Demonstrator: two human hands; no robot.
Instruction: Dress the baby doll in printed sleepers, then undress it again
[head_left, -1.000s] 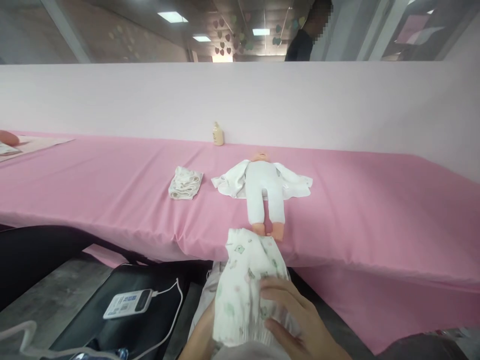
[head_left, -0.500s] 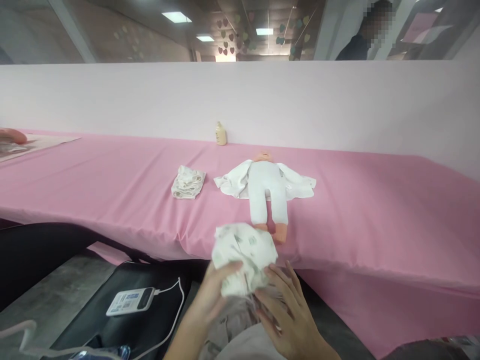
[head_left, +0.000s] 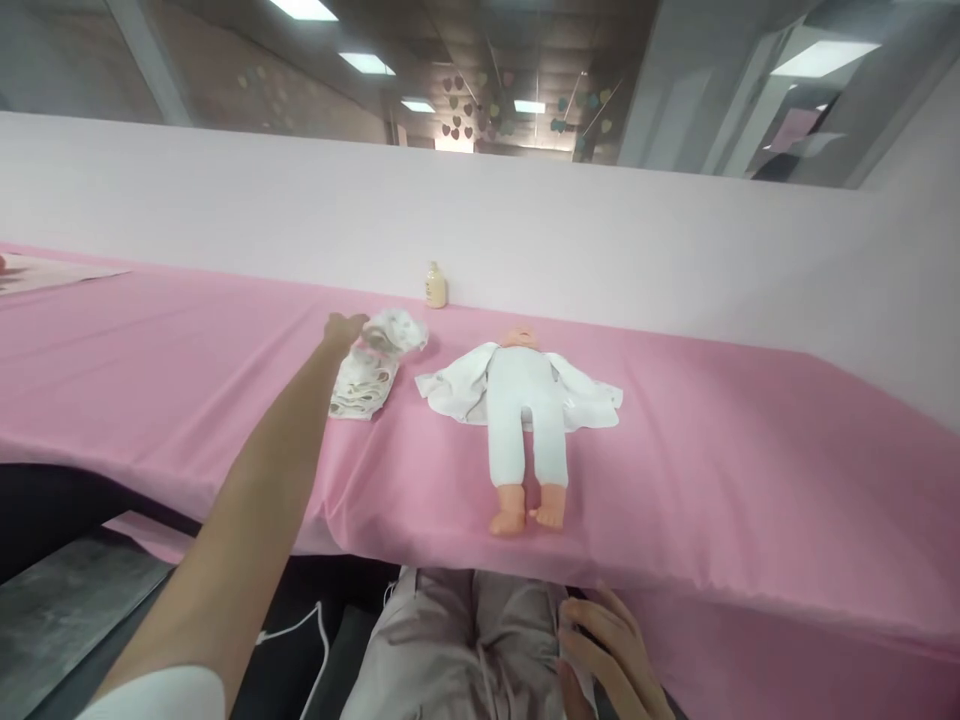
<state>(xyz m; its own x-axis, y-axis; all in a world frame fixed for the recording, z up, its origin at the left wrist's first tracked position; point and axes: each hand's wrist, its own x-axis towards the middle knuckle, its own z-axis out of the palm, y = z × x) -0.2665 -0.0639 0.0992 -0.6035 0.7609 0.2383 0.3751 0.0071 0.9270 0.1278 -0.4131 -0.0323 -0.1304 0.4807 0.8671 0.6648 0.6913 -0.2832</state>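
Note:
My left hand (head_left: 345, 328) reaches far over the pink table and is closed on a bunched white patterned cloth (head_left: 396, 331). That cloth is at the back edge of a folded stack of patterned fabric (head_left: 363, 384); whether it rests on the stack is hard to tell. To the right lies a baby doll (head_left: 525, 415) on its back, feet toward me, in white trousers, with a white top (head_left: 459, 388) spread out at both sides. My right hand (head_left: 611, 650) is low by my thigh, its fingers loosely extended and holding nothing I can see.
A pink cloth covers the long table (head_left: 720, 480). Against the white wall stands a cream pump bottle (head_left: 435, 286). A pale mat (head_left: 52, 273) lies at the far left. Below the table edge, a white cable (head_left: 319, 640) hangs beside my legs.
The patterned cloth has gone from above my lap to the folded stack, carried by my left hand. My right hand has let go and dropped to my thigh. The view has shifted.

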